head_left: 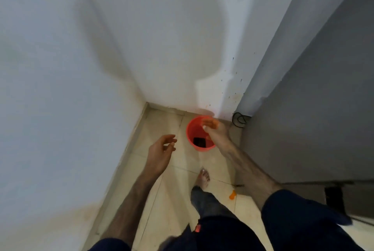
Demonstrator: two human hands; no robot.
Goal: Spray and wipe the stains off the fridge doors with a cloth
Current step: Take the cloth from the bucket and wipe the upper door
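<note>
Presently, item: red bucket (199,133), frame centre, in the floor corner.
Right hand (215,129): above the bucket rim, fingers loose, seemingly empty; probably reaching or dropping.
Left hand (160,147): open, empty, centre-left.
Fridge (313,109): grey side, right.
Cloth, spray: unseen.
Floor (172,190): beige tiles, white walls.

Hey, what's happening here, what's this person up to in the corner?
A person stands barefoot in a tiled corner beside a grey fridge, looking down. Their right hand reaches out over an orange bucket on the floor by the wall, with something orange at the fingertips, too blurred to identify. The left hand hangs open and empty. Something dark lies in the bucket. A small orange scrap lies on the floor. No spray bottle or cloth is clearly visible, and no wiping is underway.
</note>
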